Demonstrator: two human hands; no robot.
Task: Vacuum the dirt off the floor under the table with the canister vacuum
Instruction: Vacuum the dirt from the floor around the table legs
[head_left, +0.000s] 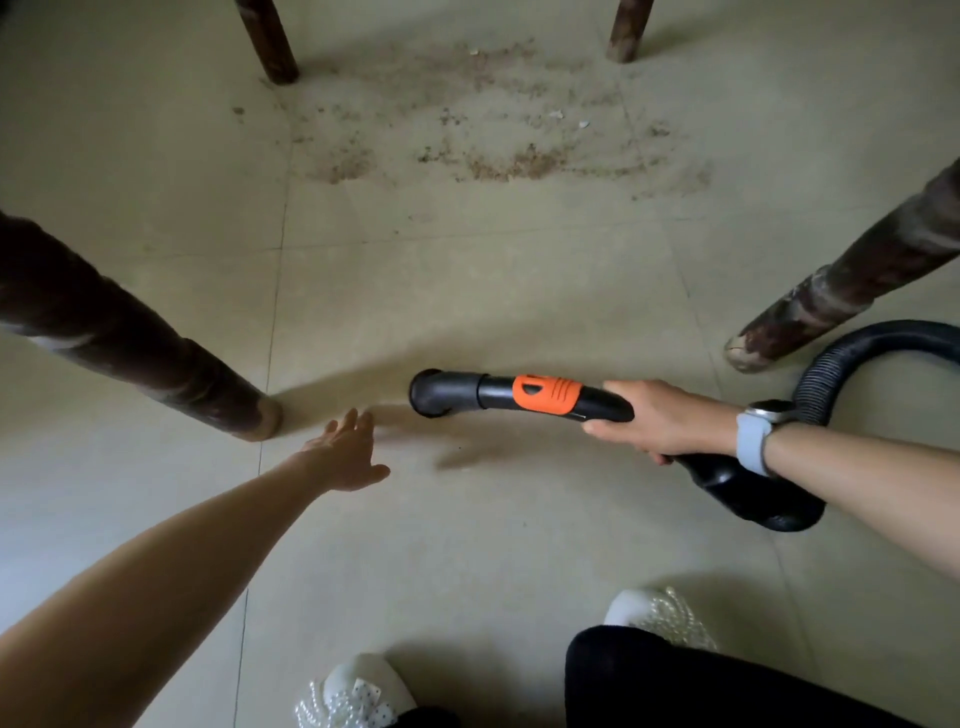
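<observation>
Brown dirt (467, 130) lies scattered over the pale tiled floor between the two far table legs, with a few white flecks in it. My right hand (660, 421) grips the black vacuum handle with its orange band (545, 394). Its round black nozzle (428, 393) points left, low over bare floor well short of the dirt. The ribbed black hose (852, 358) loops away behind my wrist to the right. My left hand (345, 452) reaches forward with its fingers spread and holds nothing, just left of the nozzle. The canister itself is out of view.
Four dark wooden table legs frame the floor: near left (156, 358), near right (841, 296), far left (270, 41), far right (628, 31). My white shoes (363, 691) and a dark trouser leg (675, 680) are at the bottom edge.
</observation>
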